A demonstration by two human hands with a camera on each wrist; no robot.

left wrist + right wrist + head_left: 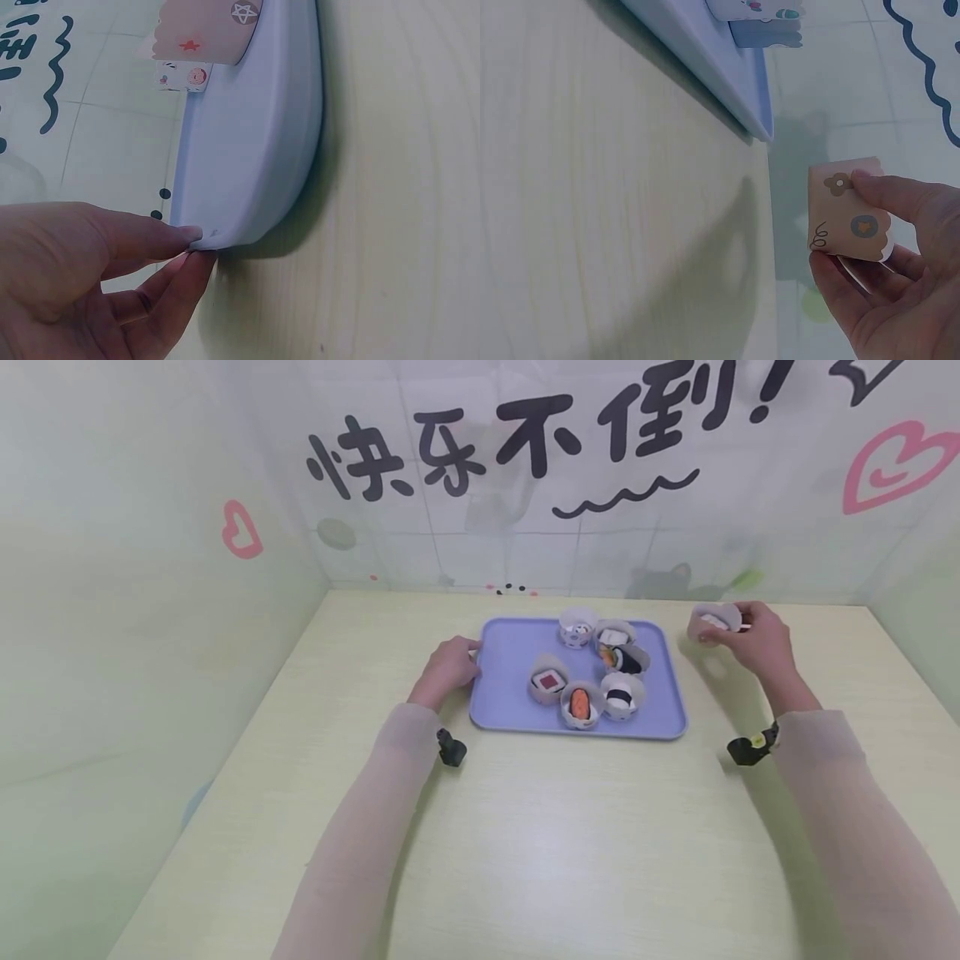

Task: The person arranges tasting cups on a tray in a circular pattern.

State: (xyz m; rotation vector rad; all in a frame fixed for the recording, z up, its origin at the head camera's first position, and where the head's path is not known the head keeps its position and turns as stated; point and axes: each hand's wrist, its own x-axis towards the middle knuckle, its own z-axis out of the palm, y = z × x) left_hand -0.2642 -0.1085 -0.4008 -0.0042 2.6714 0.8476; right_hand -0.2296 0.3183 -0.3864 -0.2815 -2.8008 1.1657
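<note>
My left hand (452,667) pinches the left rim of a lavender-blue tray (504,681) between thumb and fingers; the left wrist view shows the thumb on top of the rim and fingers below. On the tray stand several paper cups with sushi pieces: an orange-topped one (580,703), a square roll with a red middle (548,681), and a white piece with a black band (619,697). To the right of the tray, my right hand (765,639) holds a pinkish patterned paper cup (847,210), with something white inside, raised above the table.
A pale wood-grain table (562,827) lies under everything, its back edge against a wall sheet (510,556) printed with black characters and pink hearts. Pale green sheeting (135,635) hangs at the left. A small black device (752,748) sits at each wrist.
</note>
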